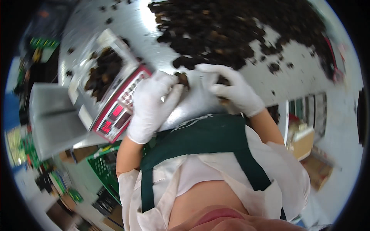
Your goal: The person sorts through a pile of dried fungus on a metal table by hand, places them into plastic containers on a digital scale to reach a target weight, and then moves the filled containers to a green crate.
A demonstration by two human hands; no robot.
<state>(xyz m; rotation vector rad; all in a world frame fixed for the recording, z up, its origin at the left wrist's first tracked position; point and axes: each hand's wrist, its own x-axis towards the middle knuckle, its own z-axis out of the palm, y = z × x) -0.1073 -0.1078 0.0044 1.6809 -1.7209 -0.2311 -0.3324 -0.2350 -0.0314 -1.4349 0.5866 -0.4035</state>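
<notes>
"Currently, where is the dark piece (184, 81), and what holds it?"

"The left hand (154, 102) pinches it above the counter (271, 82), beside the scale (123, 101). The right hand (236, 87) is curved, thumb and forefinger parted around another piece (223, 80); a firm grip cannot be confirmed."

"Progress?"

"Apparently partial: the clear bag (82, 61) on the scale contains a portion (105, 71); the large loose heap (208, 36) is left."

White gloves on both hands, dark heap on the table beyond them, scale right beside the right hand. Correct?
Not quite: the head view shows the scale beside the left hand, not the right hand. White gloves on both and the dark heap beyond them on the table are correct.
</notes>
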